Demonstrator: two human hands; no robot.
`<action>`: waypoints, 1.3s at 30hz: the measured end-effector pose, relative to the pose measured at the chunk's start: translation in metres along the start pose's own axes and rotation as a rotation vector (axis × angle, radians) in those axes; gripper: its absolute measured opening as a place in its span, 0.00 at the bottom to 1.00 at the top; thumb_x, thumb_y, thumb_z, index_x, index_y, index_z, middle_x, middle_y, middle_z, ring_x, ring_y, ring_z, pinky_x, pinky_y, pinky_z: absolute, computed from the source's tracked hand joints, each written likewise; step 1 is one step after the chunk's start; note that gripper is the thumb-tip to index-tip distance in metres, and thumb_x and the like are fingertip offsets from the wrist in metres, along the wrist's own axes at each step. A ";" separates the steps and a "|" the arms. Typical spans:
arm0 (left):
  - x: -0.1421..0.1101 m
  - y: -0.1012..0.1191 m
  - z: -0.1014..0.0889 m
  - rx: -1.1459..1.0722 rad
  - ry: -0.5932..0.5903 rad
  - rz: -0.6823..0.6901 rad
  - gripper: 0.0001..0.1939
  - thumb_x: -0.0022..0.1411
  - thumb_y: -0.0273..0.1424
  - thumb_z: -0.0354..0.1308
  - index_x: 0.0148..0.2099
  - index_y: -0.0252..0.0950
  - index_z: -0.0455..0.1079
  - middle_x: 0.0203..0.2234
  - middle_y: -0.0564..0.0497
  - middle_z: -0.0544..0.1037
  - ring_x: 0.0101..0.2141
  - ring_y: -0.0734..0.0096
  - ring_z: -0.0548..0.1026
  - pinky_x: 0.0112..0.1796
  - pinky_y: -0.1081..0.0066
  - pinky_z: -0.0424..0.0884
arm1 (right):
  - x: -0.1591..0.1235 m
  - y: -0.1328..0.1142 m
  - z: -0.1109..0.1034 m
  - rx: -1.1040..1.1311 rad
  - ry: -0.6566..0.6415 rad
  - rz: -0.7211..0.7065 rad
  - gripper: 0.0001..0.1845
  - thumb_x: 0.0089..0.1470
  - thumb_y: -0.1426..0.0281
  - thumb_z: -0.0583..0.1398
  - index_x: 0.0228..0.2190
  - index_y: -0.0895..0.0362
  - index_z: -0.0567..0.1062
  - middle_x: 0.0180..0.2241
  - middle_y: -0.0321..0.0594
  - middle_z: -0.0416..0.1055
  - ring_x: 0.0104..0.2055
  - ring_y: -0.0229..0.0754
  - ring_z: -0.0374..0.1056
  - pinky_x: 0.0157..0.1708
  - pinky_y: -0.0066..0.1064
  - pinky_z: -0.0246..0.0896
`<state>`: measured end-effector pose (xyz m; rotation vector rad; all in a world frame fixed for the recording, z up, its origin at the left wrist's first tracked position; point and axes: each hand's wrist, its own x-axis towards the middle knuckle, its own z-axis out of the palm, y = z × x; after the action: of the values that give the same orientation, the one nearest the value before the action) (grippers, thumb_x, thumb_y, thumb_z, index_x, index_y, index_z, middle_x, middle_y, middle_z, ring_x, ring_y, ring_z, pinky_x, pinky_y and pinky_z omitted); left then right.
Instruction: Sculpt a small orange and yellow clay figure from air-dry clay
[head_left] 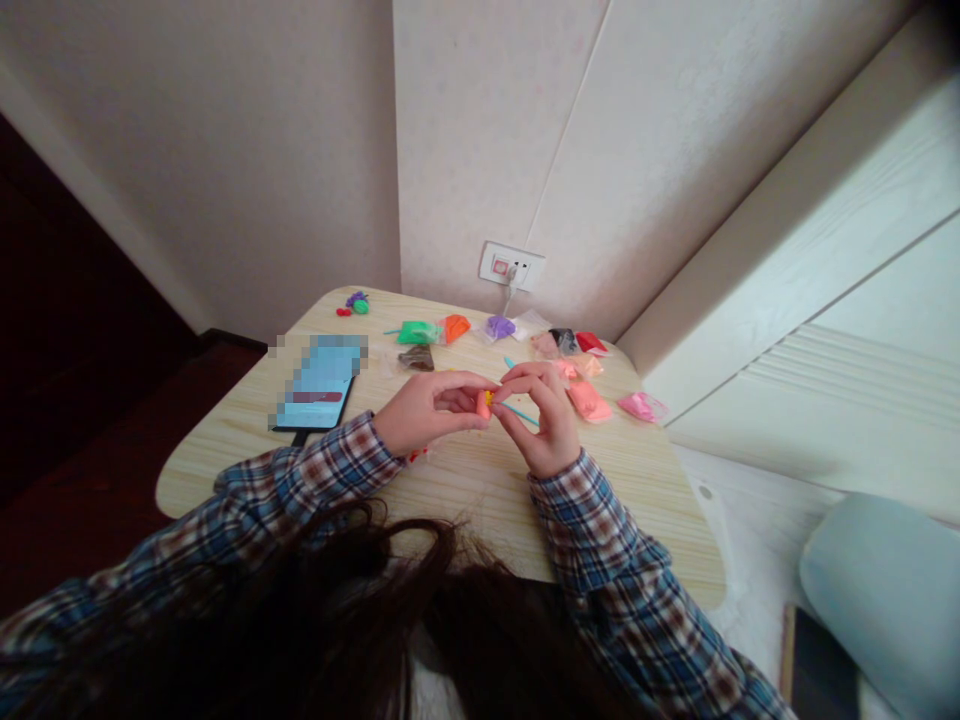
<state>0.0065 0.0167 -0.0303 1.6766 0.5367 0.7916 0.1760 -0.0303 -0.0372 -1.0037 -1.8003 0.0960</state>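
Over the middle of the wooden table (480, 500), my left hand (424, 408) pinches a small orange-pink lump of modelling clay (483, 405). A bit of yellow clay (489, 397) sits against it on the right. My right hand (541, 415) has thumb and fingers closed at the yellow bit, touching it from the right. Just behind my right fingers lies a thin blue stick tool (523, 413), partly covered by the hand. An open packet of salmon-coloured clay (590, 402) rests to the right of that hand.
Along the table's back are packets of green clay (418, 332), orange clay (456, 327), purple clay (499, 327) and red clay (591, 343). A pink packet (640, 405) lies by the right edge. At the left, a tablet (321, 385) stands near small shaped clay pieces (360, 306). Behind is a wall socket (511, 266).
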 end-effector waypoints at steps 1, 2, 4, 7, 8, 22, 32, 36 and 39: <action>0.000 0.000 0.000 0.004 0.003 0.001 0.18 0.47 0.27 0.64 0.43 0.30 0.70 0.28 0.51 0.76 0.30 0.75 0.74 0.37 0.72 0.73 | 0.000 0.000 0.000 0.013 0.006 -0.001 0.03 0.50 0.71 0.60 0.30 0.54 0.70 0.34 0.39 0.65 0.39 0.42 0.63 0.41 0.39 0.59; 0.000 -0.001 0.000 0.007 0.008 0.004 0.18 0.47 0.27 0.64 0.43 0.30 0.70 0.29 0.50 0.76 0.30 0.75 0.74 0.37 0.72 0.73 | 0.001 0.001 0.000 0.027 0.013 0.002 0.03 0.50 0.70 0.60 0.30 0.54 0.70 0.34 0.38 0.65 0.39 0.42 0.63 0.42 0.39 0.59; 0.001 -0.001 0.000 0.014 0.018 0.014 0.18 0.47 0.27 0.64 0.43 0.30 0.71 0.30 0.50 0.76 0.30 0.75 0.74 0.37 0.71 0.73 | 0.001 0.002 0.000 0.050 0.021 0.019 0.04 0.49 0.69 0.61 0.30 0.54 0.69 0.34 0.38 0.65 0.40 0.42 0.63 0.42 0.39 0.59; 0.001 -0.001 -0.001 0.017 0.011 0.029 0.18 0.47 0.26 0.64 0.43 0.31 0.71 0.31 0.50 0.76 0.30 0.75 0.74 0.37 0.72 0.73 | 0.001 0.004 0.001 0.067 0.001 0.078 0.06 0.49 0.68 0.61 0.31 0.54 0.68 0.35 0.39 0.65 0.41 0.43 0.62 0.41 0.38 0.59; 0.001 -0.001 -0.001 0.021 0.005 0.035 0.18 0.48 0.26 0.64 0.43 0.31 0.71 0.31 0.50 0.75 0.30 0.76 0.73 0.36 0.72 0.73 | 0.001 0.004 0.001 0.071 -0.011 0.102 0.07 0.48 0.68 0.61 0.31 0.54 0.68 0.35 0.39 0.65 0.41 0.43 0.62 0.40 0.38 0.59; 0.000 0.000 -0.001 0.105 0.003 0.047 0.15 0.49 0.25 0.61 0.42 0.33 0.73 0.34 0.49 0.75 0.30 0.76 0.73 0.35 0.73 0.72 | 0.000 0.003 0.004 0.097 -0.047 0.160 0.10 0.47 0.68 0.60 0.33 0.54 0.63 0.36 0.39 0.64 0.41 0.42 0.62 0.39 0.36 0.58; 0.003 0.004 -0.005 -0.078 -0.027 -0.054 0.14 0.52 0.30 0.60 0.42 0.30 0.72 0.26 0.51 0.74 0.28 0.76 0.72 0.32 0.73 0.71 | -0.005 0.016 0.004 0.060 0.017 0.312 0.05 0.49 0.68 0.56 0.32 0.54 0.65 0.33 0.37 0.65 0.34 0.38 0.65 0.34 0.33 0.59; 0.004 0.004 -0.006 -0.089 0.034 -0.048 0.12 0.53 0.32 0.58 0.39 0.30 0.73 0.23 0.52 0.73 0.26 0.77 0.71 0.30 0.75 0.70 | -0.009 0.026 0.007 0.022 -0.107 0.343 0.05 0.48 0.69 0.57 0.30 0.55 0.68 0.34 0.38 0.64 0.31 0.35 0.65 0.30 0.31 0.62; 0.003 0.006 -0.005 -0.072 0.058 -0.063 0.12 0.53 0.31 0.58 0.39 0.30 0.72 0.23 0.53 0.73 0.26 0.77 0.71 0.30 0.75 0.70 | -0.014 0.032 0.011 -0.019 -0.297 0.286 0.05 0.46 0.73 0.58 0.29 0.56 0.71 0.34 0.39 0.64 0.30 0.35 0.65 0.31 0.32 0.64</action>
<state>0.0045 0.0211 -0.0235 1.5678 0.5915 0.8064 0.1876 -0.0150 -0.0676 -1.3101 -1.9123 0.4247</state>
